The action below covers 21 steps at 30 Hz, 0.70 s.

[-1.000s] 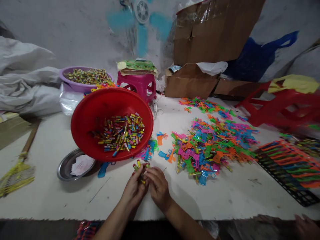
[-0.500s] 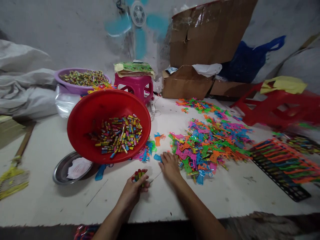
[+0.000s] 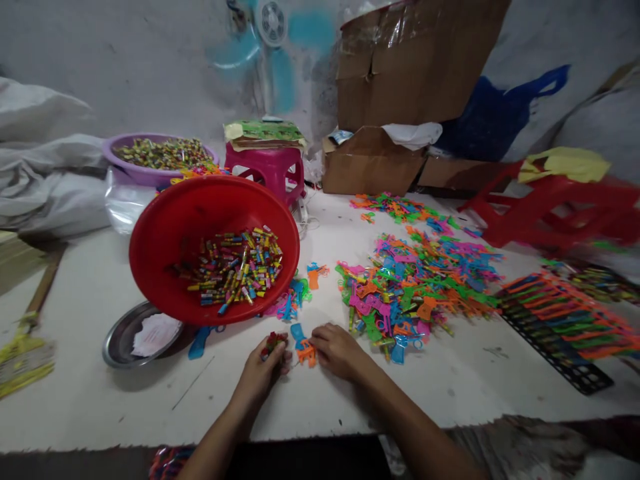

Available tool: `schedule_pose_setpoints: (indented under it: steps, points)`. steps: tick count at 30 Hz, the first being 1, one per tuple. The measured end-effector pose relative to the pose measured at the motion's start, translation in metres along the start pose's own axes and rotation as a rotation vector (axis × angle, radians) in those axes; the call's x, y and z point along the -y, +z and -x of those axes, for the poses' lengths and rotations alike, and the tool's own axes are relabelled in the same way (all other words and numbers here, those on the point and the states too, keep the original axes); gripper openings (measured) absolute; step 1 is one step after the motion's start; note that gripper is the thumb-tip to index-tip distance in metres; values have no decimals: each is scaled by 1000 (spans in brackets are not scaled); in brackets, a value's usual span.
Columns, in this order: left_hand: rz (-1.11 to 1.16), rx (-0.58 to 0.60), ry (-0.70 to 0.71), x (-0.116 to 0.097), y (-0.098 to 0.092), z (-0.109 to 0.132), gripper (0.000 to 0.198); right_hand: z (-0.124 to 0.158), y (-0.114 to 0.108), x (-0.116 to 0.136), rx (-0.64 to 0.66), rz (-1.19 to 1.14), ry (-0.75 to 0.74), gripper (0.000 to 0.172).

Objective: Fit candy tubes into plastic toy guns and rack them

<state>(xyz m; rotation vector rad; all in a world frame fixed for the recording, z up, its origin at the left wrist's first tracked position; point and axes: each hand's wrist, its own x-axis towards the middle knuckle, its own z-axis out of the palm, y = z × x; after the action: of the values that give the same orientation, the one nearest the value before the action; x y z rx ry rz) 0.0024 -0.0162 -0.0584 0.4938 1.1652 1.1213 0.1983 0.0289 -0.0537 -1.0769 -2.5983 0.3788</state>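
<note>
My left hand (image 3: 261, 373) is closed around a small bunch of wrapped tubes (image 3: 274, 343), their red ends pointing up. Just to its right, the fingertips of my right hand (image 3: 339, 351) close on the edge of an orange plastic toy gun (image 3: 306, 355) low over the table. A blue toy gun (image 3: 298, 333) lies against the orange one, partly overlapped. Behind the left hand, a tilted red basin (image 3: 165, 227) holds many similar tubes. Right of my right hand spreads a heap of coloured toy guns (image 3: 400, 287), with some tubes among them.
A metal bowl (image 3: 116, 347) with paper slips sits left of the basin. At right lies a black rack (image 3: 575, 373) lined with toy guns. Farther back stand a purple basin (image 3: 113, 157), a pink stool (image 3: 270, 163), cardboard boxes (image 3: 370, 170), a turning fan (image 3: 273, 23) and a red stool (image 3: 575, 200).
My right hand has drawn back toward me from beside the heap, bringing the blue and orange toy guns near my left hand. My left hand still holds the tubes and has barely moved.
</note>
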Motion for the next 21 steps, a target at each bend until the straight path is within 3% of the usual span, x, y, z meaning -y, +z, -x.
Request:
schedule_pose_setpoints:
  steps: [5,10,12,15,19,21]
  points:
    - [-51,52,21,-8,4,9,46,-5,-8,18,-174,-282,115,27]
    - [-32,81,106,-20,19,20,34,-12,-33,32,-83,-712,230,19]
    - [-4,28,79,-21,25,21,31,-16,-34,36,-156,-949,310,20]
    - [37,-37,28,-22,31,22,29,-22,-22,45,-373,-1220,395,39]
    - [49,-7,-9,-27,36,28,33,-26,3,63,-454,-1255,490,23]
    - [-7,11,1,-30,38,32,40,-26,7,67,-531,-1241,570,25]
